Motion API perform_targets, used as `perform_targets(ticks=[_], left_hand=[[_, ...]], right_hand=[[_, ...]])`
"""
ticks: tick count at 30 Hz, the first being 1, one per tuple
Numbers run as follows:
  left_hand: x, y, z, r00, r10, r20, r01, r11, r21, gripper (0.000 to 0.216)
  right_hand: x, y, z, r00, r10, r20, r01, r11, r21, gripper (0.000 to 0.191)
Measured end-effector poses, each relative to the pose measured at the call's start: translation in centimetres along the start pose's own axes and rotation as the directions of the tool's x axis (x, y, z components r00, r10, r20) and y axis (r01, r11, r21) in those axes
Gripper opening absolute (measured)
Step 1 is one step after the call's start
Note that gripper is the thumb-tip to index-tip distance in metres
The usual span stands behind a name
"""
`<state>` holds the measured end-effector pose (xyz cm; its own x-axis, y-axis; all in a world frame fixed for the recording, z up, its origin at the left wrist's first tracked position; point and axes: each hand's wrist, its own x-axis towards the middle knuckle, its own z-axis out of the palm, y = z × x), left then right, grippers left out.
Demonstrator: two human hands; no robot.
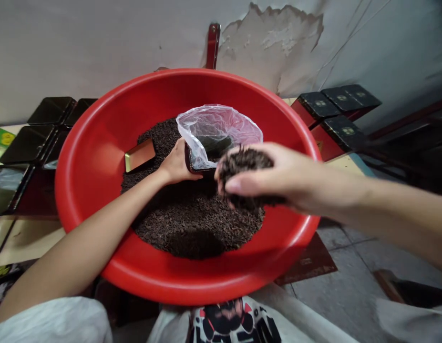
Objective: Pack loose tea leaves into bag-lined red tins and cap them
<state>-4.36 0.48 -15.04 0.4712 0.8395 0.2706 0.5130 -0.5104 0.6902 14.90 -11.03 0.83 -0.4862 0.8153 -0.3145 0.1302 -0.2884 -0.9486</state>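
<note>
A wide red plastic basin holds a heap of dark loose tea leaves. My left hand grips the side of a dark tin standing in the basin. A clear plastic bag lines this tin, its mouth spread open above the rim. My right hand is cupped around a clump of tea leaves beside the tin's right side, at bag-mouth height. Left of my left hand, a small rectangular lid with a coppery inside lies tilted on the leaves.
Several dark tins stand on the left of the basin, one with a plastic bag showing. More red tins with black lids stand at the right. Behind is a wall with peeling paint. Tiled floor shows at lower right.
</note>
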Motion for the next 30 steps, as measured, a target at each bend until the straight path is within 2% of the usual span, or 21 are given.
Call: perform_targets(ticks=[2, 5, 7, 9, 11, 13, 17, 21, 27, 30], left_hand=[[-0.1, 0.2, -0.1, 1.000, 0.019, 0.001, -0.019, 1.000, 0.019, 0.096], [-0.2, 0.7, -0.4, 1.000, 0.021, 0.010, -0.021, 0.999, 0.038, 0.099], [-0.2, 0.9, -0.5, 1.000, -0.009, 0.017, 0.008, 0.999, 0.050, 0.101], [-0.3, 1.0, -0.5, 0.999, -0.032, 0.015, 0.031, 0.998, 0.063, 0.102], [-0.2, 0.9, -0.5, 0.999, -0.032, 0.011, 0.031, 0.997, 0.076, 0.101], [-0.2, 0.8, -0.5, 1.000, -0.025, 0.019, 0.023, 0.996, 0.088, 0.102], [-0.2, 0.8, -0.5, 0.998, -0.035, 0.043, 0.030, 0.994, 0.110, 0.103], [-0.3, 0.8, -0.6, 0.999, -0.025, 0.041, 0.022, 0.996, 0.092, 0.102], [-0.3, 0.7, -0.6, 0.999, -0.018, 0.046, 0.015, 0.998, 0.053, 0.100], [-0.4, 0.8, -0.6, 0.999, -0.032, 0.041, 0.029, 0.998, 0.059, 0.097]], right_hand=[[0.8, -1.6, -0.7, 0.989, -0.111, -0.100, 0.109, 0.994, -0.030, 0.010], [3.1, -2.8, -2.1, 0.935, -0.285, -0.212, 0.274, 0.958, -0.083, 0.018], [4.8, -2.8, -2.9, 0.859, -0.408, -0.310, 0.383, 0.913, -0.141, 0.013], [6.1, -2.3, -3.4, 0.740, -0.549, -0.389, 0.466, 0.835, -0.293, 0.011], [6.8, -1.7, -3.7, 0.637, -0.664, -0.392, 0.476, 0.739, -0.477, 0.013], [7.1, -1.3, -3.8, 0.595, -0.724, -0.349, 0.440, 0.657, -0.612, 0.014], [7.1, -1.2, -4.0, 0.615, -0.744, -0.261, 0.377, 0.568, -0.731, 0.015], [7.7, -1.1, -4.4, 0.614, -0.751, -0.245, 0.342, 0.532, -0.774, 0.012], [8.5, -0.4, -4.8, 0.581, -0.795, -0.177, 0.524, 0.531, -0.666, 0.021], [8.5, 0.0, -5.0, 0.626, -0.765, -0.149, 0.534, 0.560, -0.633, 0.013]])
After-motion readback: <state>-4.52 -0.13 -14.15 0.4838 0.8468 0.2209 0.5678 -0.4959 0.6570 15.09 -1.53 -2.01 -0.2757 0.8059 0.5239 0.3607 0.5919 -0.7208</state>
